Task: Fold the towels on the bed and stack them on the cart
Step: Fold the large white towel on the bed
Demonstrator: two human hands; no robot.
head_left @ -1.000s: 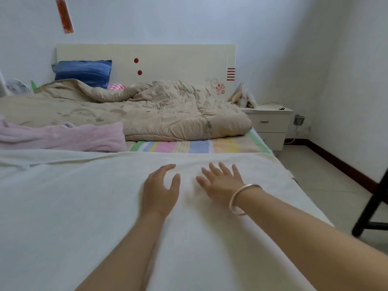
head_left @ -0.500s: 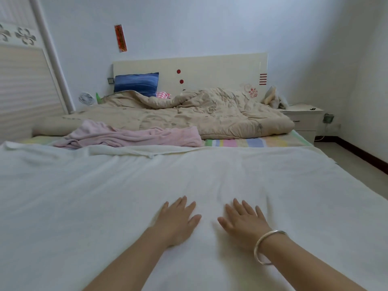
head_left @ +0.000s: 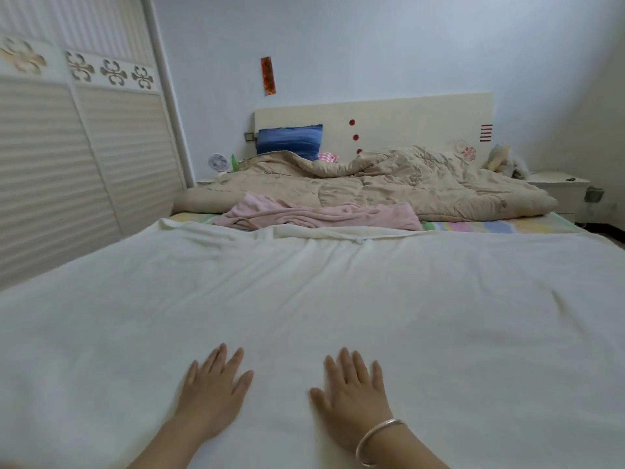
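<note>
Bedroom, pale walls, wardrobe [head_left: 67, 164] with slatted doors at upper left of frame. White towel [head_left: 321, 292] lies spread flat across bed, fills lower and middle frame. Left hand [head_left: 214, 389] and right hand [head_left: 353, 390] rest flat on it at bottom centre, fingers straight, apart from each other; silver bracelet [head_left: 373, 440] on right wrist. Pink towel [head_left: 321, 214] lies crumpled just beyond white one, before beige quilt [head_left: 372, 184]. Blue pillow [head_left: 289, 140] against headboard [head_left: 406, 116].

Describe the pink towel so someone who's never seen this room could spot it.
Start at the cream headboard and come forward over the rumpled beige quilt. Along its near edge lies the pink towel, just beyond the flat white towel: plain pale pink and bunched up.
</note>
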